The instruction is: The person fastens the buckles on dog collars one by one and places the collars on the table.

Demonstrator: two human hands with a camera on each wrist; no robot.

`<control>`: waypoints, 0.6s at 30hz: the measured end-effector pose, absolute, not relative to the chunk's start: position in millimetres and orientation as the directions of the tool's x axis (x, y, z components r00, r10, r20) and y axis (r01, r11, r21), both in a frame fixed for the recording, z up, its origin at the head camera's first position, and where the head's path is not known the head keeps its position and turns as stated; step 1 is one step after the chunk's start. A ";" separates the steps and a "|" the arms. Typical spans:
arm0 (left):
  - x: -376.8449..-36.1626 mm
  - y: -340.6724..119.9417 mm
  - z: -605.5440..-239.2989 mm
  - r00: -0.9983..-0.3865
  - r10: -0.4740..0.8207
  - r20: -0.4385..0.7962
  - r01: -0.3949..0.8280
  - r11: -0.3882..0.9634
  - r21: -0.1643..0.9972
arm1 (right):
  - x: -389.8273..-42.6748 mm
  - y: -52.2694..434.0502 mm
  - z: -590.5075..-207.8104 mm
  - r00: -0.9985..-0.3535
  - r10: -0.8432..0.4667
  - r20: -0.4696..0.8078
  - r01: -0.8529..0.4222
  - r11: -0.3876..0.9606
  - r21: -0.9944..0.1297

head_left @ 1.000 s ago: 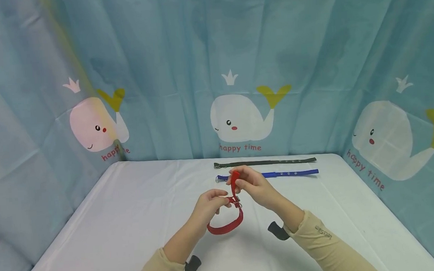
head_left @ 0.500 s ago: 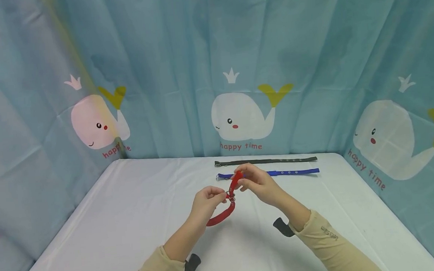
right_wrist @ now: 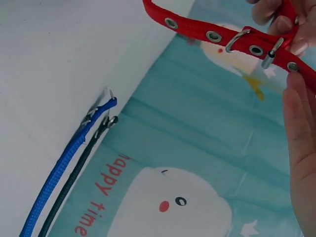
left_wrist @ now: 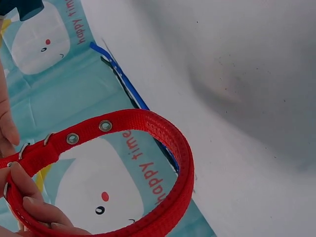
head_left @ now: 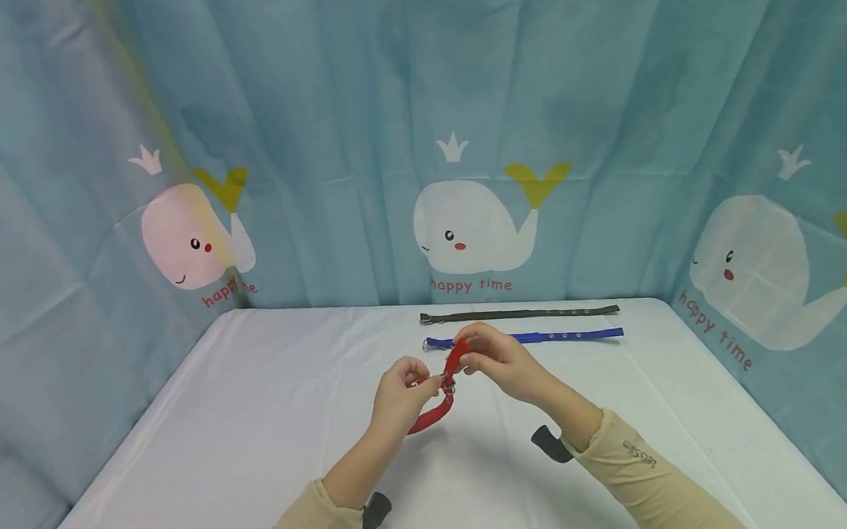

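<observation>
Head view: both hands raised above the white worktop, meeting at a red collar. Left hand pinches the collar at its metal buckle end; grip narrow, fingers curled on the strap. Right hand pinches the free strap end just beside the buckle, thumb and fingertips closed on it. The collar's loop hangs below the left hand, clear of the worktop as far as this view shows.

Behind the red collar, toward the curtain: a blue collar lying flat and straight, and past it a dark green collar, parallel, close but apart. Blue whale-print curtain walls the worktop on three sides.

Left wrist view adds what the head view cannot resolve: the red collar forms a closed curve, two metal eyelets visible on the strap, woven ribbing clear; fingers of the left hand wrapped on the lower left part. Buckle mostly hidden here.

Right wrist view adds the buckle detail: the strap of the red collar passes through a metal frame, the prong resting on the strap between eyelets, whether seated in a hole cannot be told. The buckle ends of the blue collar and dark green collar lie side by side at the worktop's edge.
</observation>
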State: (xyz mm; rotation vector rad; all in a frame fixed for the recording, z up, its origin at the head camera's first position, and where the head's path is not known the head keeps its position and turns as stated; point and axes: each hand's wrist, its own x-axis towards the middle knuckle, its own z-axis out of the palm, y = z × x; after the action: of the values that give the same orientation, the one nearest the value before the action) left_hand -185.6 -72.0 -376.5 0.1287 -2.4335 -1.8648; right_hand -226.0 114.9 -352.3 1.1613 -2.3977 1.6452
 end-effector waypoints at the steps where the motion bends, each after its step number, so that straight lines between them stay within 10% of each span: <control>1: -185.7 -72.3 -376.3 -0.994 -0.113 0.008 -0.022 0.261 0.965 | -225.7 114.8 -351.8 -0.726 -0.561 0.398 -0.574 0.175 -0.800; 18: -181.0 -74.9 -374.5 -0.995 -0.093 0.041 0.007 0.337 0.942 | -220.0 108.7 -353.2 -0.733 -0.560 0.386 -0.579 0.216 -0.787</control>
State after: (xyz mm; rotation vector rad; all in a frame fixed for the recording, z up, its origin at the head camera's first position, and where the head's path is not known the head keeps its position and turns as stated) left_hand -181.0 -74.9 -374.5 0.0808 -2.4956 -1.7589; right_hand -220.0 108.7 -353.2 1.1406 -2.4351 1.5889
